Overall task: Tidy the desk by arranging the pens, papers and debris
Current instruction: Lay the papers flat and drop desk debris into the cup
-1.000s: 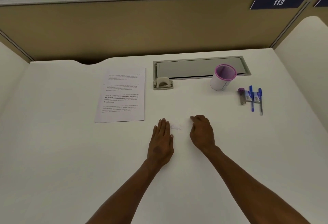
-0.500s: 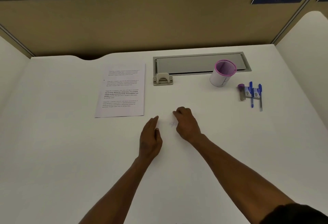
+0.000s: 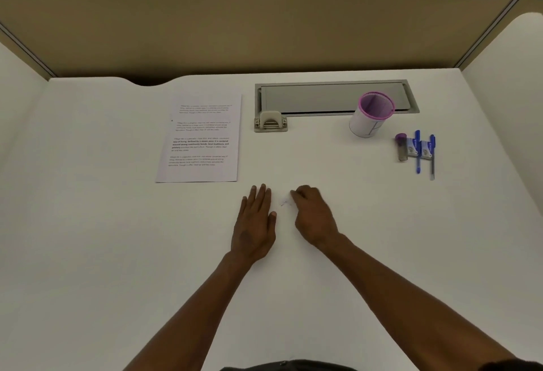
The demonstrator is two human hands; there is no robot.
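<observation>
Small white paper scraps (image 3: 285, 202) lie on the white desk (image 3: 117, 238) between my two hands. My left hand (image 3: 255, 224) lies flat on the desk with straight fingers, just left of the scraps. My right hand (image 3: 314, 216) has curled fingers whose tips touch the scraps from the right. A printed sheet of paper (image 3: 201, 138) lies flat at the centre left. Two blue pens (image 3: 424, 152) and a small purple-capped tube (image 3: 401, 147) lie side by side at the right, near a white pen cup with a purple rim (image 3: 370, 114).
A grey cable hatch (image 3: 335, 97) with a beige latch (image 3: 270, 124) is set into the desk at the back. A tan partition (image 3: 235, 24) closes the back, white side panels stand at left and right.
Both hands drew closer around the scraps and then shifted slightly; the left hand turned from edge-on to flat on the desk. The scraps are gathered into a smaller cluster.
</observation>
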